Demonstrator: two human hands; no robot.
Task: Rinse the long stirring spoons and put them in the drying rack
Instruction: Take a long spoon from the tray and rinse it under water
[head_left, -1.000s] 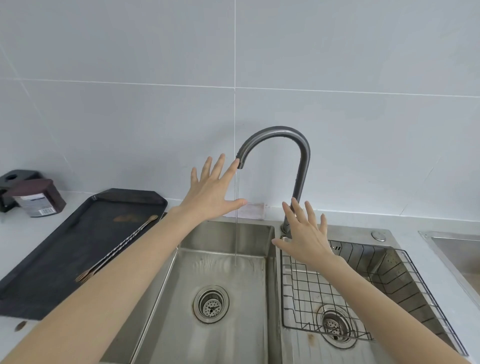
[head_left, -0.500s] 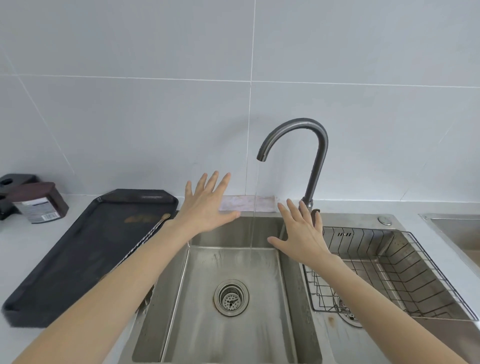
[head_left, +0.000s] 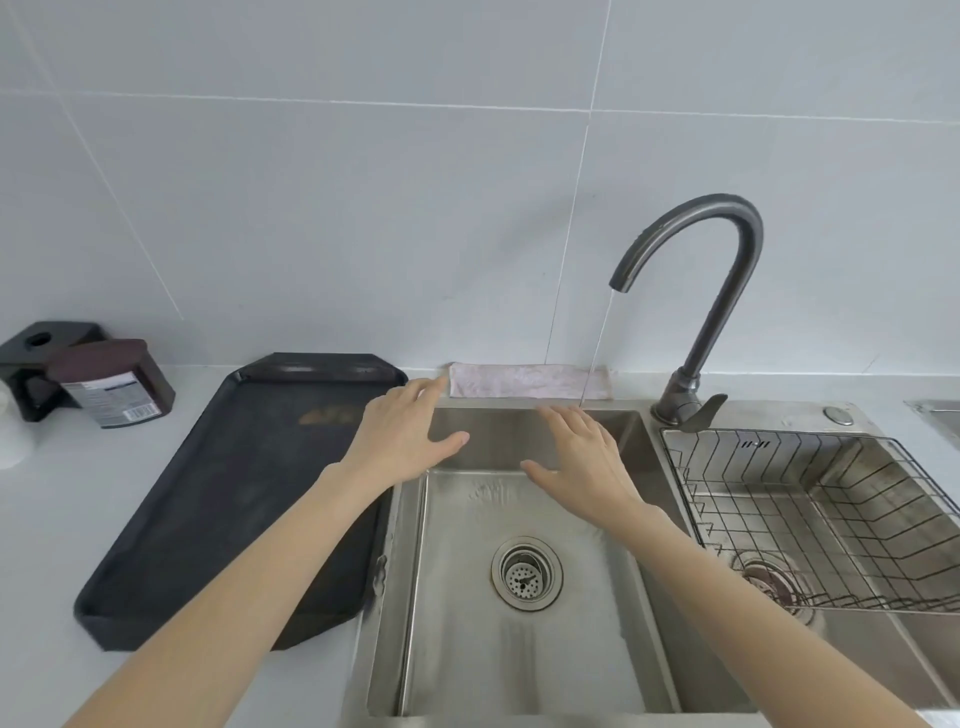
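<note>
Both my hands are empty with the fingers spread. My left hand (head_left: 400, 441) hovers palm down over the right edge of the black tray (head_left: 223, 499) and the sink's left rim. My right hand (head_left: 582, 457) hovers over the back of the left basin (head_left: 519, 649), just left of the thin water stream (head_left: 597, 343) running from the dark curved faucet (head_left: 722, 291). The wire drying rack (head_left: 810, 525) sits empty in the right basin. No stirring spoon shows; my left forearm covers the part of the tray where they lay.
A folded pale cloth (head_left: 524, 382) lies behind the sink against the tiled wall. A dark jar with a label (head_left: 114, 384) and a black holder (head_left: 36, 343) stand at the far left of the white counter. The round drain (head_left: 526, 573) lies mid-basin.
Both hands have dropped and drifted left, away from the faucet, towards the left basin and the tray. The spoons seen earlier on the tray are now behind my left forearm.
</note>
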